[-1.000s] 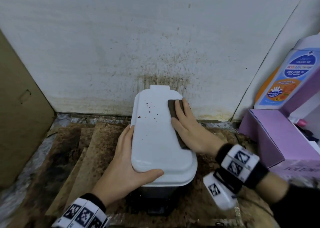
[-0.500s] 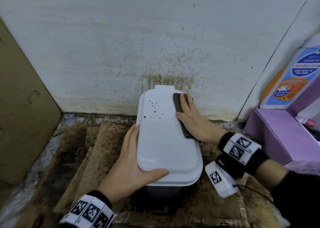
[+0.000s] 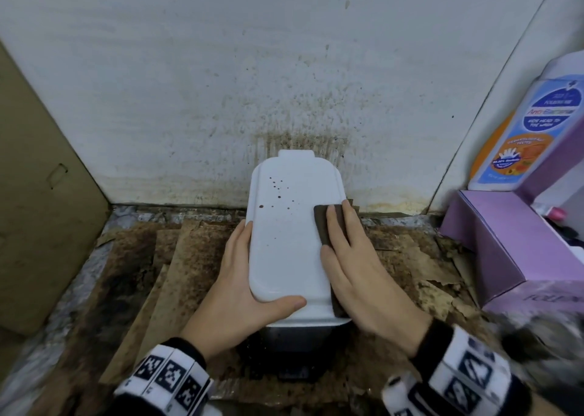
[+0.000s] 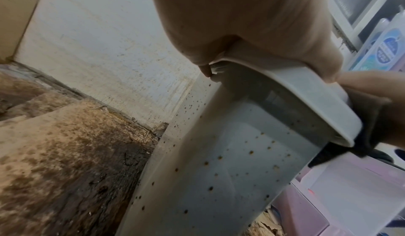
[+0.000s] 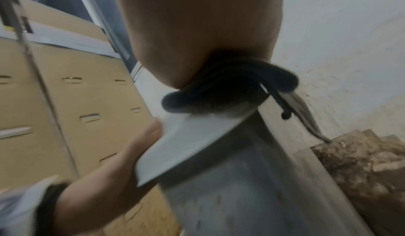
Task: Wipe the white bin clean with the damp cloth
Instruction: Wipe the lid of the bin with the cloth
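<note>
The white bin (image 3: 284, 251) stands against the wall, its lid shut and dotted with brown spots at the far left. My left hand (image 3: 240, 289) grips the lid's near left corner, fingers along the side and thumb across the top. My right hand (image 3: 350, 267) lies flat on the dark brown cloth (image 3: 322, 226) and presses it onto the lid's right edge. The left wrist view shows the bin's speckled side (image 4: 219, 170) and the cloth (image 4: 368, 127) hanging over the lid rim. In the right wrist view the cloth (image 5: 219, 87) bunches under my palm.
A purple box (image 3: 521, 251) and a blue and orange bottle (image 3: 531, 137) stand close on the right. A cardboard box (image 3: 38, 194) leans at the left. The wall (image 3: 284, 83) behind is spattered brown. Stained cardboard sheets (image 3: 158, 273) cover the floor.
My right hand has slid the cloth from the lid's far right corner back toward me along the right edge. The left hand keeps its hold on the lid.
</note>
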Tool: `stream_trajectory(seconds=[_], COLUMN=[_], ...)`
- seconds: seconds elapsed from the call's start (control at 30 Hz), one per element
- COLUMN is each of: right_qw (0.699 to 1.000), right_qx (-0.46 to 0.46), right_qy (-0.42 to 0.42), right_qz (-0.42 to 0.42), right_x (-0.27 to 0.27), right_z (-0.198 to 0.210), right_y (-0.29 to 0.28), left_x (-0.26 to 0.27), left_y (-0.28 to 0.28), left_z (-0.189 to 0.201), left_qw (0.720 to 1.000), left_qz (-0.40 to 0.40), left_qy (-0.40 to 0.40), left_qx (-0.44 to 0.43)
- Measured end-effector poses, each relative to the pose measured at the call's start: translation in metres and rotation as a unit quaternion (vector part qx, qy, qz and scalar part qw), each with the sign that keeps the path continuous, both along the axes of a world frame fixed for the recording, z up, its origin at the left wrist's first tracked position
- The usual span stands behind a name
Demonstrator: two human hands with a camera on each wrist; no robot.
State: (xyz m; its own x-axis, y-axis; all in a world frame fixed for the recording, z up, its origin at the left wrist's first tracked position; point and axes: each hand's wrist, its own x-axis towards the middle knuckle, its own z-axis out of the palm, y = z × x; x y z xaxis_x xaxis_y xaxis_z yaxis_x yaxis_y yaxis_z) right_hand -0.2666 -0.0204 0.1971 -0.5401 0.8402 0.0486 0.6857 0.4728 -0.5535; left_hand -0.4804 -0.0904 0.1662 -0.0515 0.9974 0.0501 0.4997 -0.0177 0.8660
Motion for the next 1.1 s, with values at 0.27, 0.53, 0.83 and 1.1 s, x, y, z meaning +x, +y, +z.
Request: stream_trajectory(seconds=[0.27, 0.53, 0.83, 1.1], right_qw=[0.992, 0.993, 0.990, 0.986], right_qx=[-0.082, -0.075, 0.019, 0.127], right_qy=[-0.089, -0.083, -0.126, -0.098], right_qz=[0.029, 0.022, 0.056, 0.051], right_x=[-0.032, -0.041, -0.021, 0.005], right_z=[0.032, 0.030, 0.029, -0.018], right_y=[0.112, 0.146, 0.044, -0.037], left_x=[-0.002, -0.003, -0.001, 0.001], left_y=[0.000, 0.001, 0.002, -0.001], left_z=[0.003, 0.002, -0.001, -0.001], left_qw=[1.000, 1.000, 1.000, 1.000], left_qz=[-0.008, -0.009, -0.007, -0.001], left_qy=[-0.007, 0.004, 0.005, 0.004], left_qx=[-0.011, -0.006, -0.007, 0.003])
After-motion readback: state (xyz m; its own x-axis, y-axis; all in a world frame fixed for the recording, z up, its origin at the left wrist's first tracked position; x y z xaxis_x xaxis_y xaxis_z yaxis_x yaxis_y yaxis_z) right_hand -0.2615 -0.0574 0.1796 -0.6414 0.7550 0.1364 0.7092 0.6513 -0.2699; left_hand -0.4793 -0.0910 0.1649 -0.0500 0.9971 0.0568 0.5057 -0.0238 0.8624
